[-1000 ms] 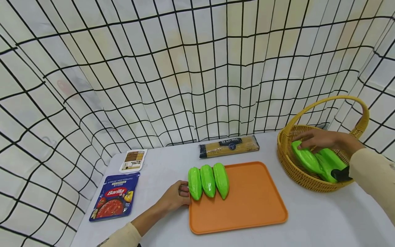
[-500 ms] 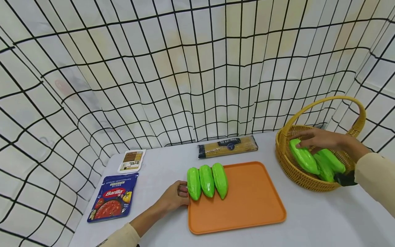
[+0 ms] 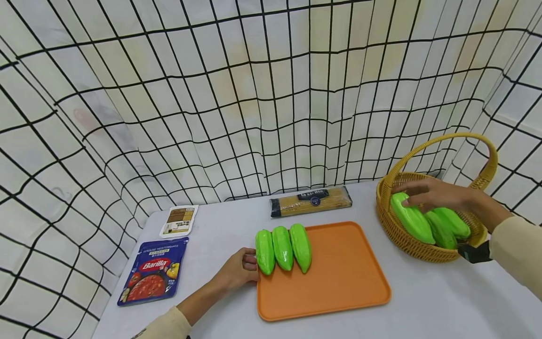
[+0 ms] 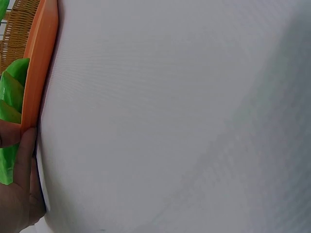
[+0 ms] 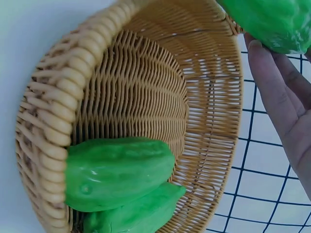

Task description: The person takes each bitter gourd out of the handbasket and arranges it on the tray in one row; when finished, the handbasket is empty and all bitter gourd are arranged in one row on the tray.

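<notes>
My left hand (image 3: 240,270) pinches the left rim of an orange tray (image 3: 334,287), thumb inside the edge and fingers outside, as the left wrist view shows. Three glossy green bitter gourds (image 3: 283,248) lie side by side on the tray's upper left. At the right, my right hand (image 3: 446,194) holds another green bitter gourd (image 3: 410,221) over the wicker basket (image 3: 391,238). In the right wrist view, fingers touch the underside of this held gourd (image 5: 274,22). Two more gourds (image 5: 119,172) rest in the basket, partly overlapping.
Behind the tray lies a pasta packet (image 3: 313,202). A blue Barilla sauce pouch (image 3: 154,270) and a small white-and-brown packet (image 3: 179,221) are at the left. The basket's tall handle (image 3: 440,136) arches above the right arm. Black-gridded white cloth (image 3: 288,103) stands behind the table.
My right hand and its gourd have shifted slightly left within the basket, and the right wrist has moved outward, uncovering more of the other gourds. The left hand stays at the tray rim.
</notes>
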`<state>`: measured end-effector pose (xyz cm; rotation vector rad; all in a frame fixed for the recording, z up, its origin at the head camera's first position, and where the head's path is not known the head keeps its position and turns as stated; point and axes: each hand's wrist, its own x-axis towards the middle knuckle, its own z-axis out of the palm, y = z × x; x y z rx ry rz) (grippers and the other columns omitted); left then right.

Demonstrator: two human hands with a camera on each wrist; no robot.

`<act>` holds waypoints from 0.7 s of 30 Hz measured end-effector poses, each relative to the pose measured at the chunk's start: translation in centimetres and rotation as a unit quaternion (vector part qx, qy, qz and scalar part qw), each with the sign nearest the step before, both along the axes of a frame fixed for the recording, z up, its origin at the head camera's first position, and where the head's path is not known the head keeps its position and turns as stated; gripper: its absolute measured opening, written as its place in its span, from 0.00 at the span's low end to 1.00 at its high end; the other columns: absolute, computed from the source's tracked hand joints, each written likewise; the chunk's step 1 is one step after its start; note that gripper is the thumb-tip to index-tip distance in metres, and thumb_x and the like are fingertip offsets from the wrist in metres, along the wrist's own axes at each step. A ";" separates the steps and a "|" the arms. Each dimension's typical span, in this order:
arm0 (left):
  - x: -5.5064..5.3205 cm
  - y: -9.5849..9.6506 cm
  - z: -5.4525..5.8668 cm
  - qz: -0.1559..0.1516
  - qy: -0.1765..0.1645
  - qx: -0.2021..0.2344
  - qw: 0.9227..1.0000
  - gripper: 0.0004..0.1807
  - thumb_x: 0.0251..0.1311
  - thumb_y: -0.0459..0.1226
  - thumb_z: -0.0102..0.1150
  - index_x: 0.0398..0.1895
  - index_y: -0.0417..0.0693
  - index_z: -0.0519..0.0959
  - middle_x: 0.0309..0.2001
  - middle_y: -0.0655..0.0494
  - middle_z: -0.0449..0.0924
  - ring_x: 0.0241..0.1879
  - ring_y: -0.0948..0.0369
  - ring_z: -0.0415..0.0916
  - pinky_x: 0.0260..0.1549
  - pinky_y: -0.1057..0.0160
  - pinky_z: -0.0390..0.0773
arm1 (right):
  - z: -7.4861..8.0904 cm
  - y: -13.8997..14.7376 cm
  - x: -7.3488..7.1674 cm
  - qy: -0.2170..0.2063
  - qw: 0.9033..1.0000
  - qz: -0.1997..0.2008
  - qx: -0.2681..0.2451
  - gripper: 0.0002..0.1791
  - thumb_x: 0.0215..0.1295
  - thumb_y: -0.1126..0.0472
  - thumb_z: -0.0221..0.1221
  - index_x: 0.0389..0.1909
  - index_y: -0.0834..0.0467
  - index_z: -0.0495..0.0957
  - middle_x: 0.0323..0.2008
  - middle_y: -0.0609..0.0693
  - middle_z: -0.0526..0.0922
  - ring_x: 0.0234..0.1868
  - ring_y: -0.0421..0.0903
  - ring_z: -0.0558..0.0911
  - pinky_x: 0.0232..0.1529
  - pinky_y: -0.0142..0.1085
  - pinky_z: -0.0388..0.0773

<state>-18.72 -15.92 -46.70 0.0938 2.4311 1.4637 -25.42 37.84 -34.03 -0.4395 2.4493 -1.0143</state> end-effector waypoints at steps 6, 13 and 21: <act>0.1 0.1 0.1 0.005 0.000 0.002 1.000 0.38 0.43 0.27 0.68 0.63 0.33 0.69 0.49 0.45 0.75 0.46 0.57 0.78 0.42 0.60 0.85 | -0.1 -0.1 1.0 -0.005 1.000 -0.003 -0.014 0.30 0.73 0.51 0.56 0.73 0.53 0.66 0.75 0.65 0.58 0.68 0.66 0.68 0.54 0.50 0.83; 0.1 0.1 0.2 0.006 -0.002 0.000 1.000 0.38 0.43 0.27 0.69 0.63 0.33 0.69 0.49 0.45 0.75 0.46 0.57 0.78 0.43 0.60 0.85 | -0.3 -0.3 2.4 -0.002 1.000 -0.004 -0.019 0.29 0.72 0.52 0.57 0.72 0.53 0.67 0.74 0.67 0.59 0.69 0.68 0.67 0.51 0.47 0.84; 0.0 0.2 0.2 0.006 -0.003 0.000 1.000 0.38 0.43 0.27 0.68 0.63 0.33 0.69 0.49 0.45 0.75 0.46 0.57 0.78 0.43 0.59 0.85 | -0.8 -1.6 3.4 -0.007 0.999 0.009 -0.039 0.29 0.72 0.55 0.58 0.72 0.54 0.67 0.73 0.65 0.61 0.61 0.54 0.76 0.47 0.42 0.84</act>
